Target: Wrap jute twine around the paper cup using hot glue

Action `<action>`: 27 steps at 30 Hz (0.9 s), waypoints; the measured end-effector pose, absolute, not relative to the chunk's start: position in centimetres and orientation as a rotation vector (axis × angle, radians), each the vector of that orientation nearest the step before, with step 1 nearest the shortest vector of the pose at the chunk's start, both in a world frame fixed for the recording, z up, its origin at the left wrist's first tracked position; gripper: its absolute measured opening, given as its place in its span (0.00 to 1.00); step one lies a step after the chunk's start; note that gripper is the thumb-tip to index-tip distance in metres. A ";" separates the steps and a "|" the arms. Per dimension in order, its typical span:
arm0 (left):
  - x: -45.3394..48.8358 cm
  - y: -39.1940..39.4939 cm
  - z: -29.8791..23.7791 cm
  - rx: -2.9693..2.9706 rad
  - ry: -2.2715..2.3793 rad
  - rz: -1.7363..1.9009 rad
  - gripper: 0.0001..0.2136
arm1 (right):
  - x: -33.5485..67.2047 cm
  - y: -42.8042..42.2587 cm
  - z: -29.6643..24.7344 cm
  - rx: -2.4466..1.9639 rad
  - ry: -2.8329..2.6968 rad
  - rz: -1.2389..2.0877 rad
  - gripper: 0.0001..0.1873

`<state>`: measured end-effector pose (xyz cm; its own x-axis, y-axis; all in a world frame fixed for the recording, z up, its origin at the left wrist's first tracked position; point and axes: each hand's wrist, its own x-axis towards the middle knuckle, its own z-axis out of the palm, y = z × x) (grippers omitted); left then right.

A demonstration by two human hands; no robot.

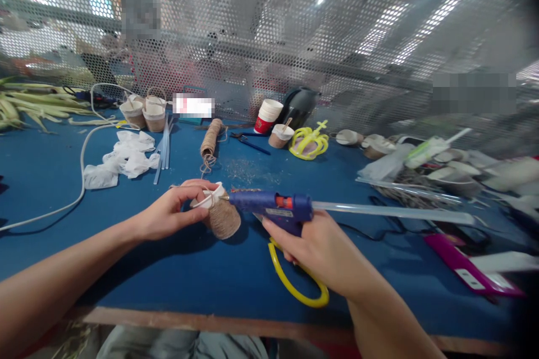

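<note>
My left hand grips a small cup wrapped in twine by its white rim, tilted on its side just above the table. My right hand is closed round a blue hot glue gun with a long clear glue stick out of its back. The gun's nozzle meets the cup close under the rim; I cannot tell whether glue is coming out. Yellow-handled scissors lie under my right hand, partly hidden by it. Twine runs from the cup toward a twine spool behind it.
On the blue table are crumpled white cloth pieces, spare glue sticks, pliers, a red-and-white paper cup and a yellow crown-shaped piece. Wrapped cups stand behind. A white cable crosses the left; clutter fills the right.
</note>
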<state>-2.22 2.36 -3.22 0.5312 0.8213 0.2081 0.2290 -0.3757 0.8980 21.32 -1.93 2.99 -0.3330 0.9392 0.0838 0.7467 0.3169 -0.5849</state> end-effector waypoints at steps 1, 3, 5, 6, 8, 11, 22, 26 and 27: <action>-2.2 2.4 -3.2 1.880 0.858 0.839 0.12 | 21.4 -1.8 3.1 -1.507 -2.175 0.646 0.16; -2.2 2.3 -3.2 1.880 0.854 0.833 0.12 | 21.5 -1.6 3.1 -1.529 -2.178 0.643 0.18; -2.3 2.3 -3.2 1.882 0.858 0.824 0.13 | 21.6 -1.5 3.1 -1.551 -2.172 0.648 0.20; -2.3 2.3 -3.2 1.882 0.862 0.823 0.13 | 21.7 -1.4 3.1 -1.562 -2.166 0.662 0.21; -2.2 2.3 -3.1 1.880 0.865 0.827 0.13 | 21.7 -1.4 3.2 -1.574 -2.151 0.698 0.22; -2.2 2.3 -3.1 1.879 0.866 0.834 0.13 | 21.7 -1.4 3.2 -1.576 -2.150 0.722 0.22; -2.4 2.3 -3.2 1.908 0.857 0.816 0.12 | 21.5 -1.5 3.3 -1.596 -2.108 0.754 0.21; -2.4 2.4 -3.4 1.920 0.842 0.819 0.12 | 21.5 -1.6 3.4 -1.574 -2.092 0.812 0.19; -2.4 2.4 -3.4 1.921 0.841 0.819 0.12 | 21.5 -1.6 3.4 -1.574 -2.092 0.814 0.19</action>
<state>-2.37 2.41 -3.39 0.5570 0.8020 0.2157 0.2366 -0.4022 0.8844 21.48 -1.60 3.38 -0.2880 0.9571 -0.0308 0.7263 0.1973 -0.6585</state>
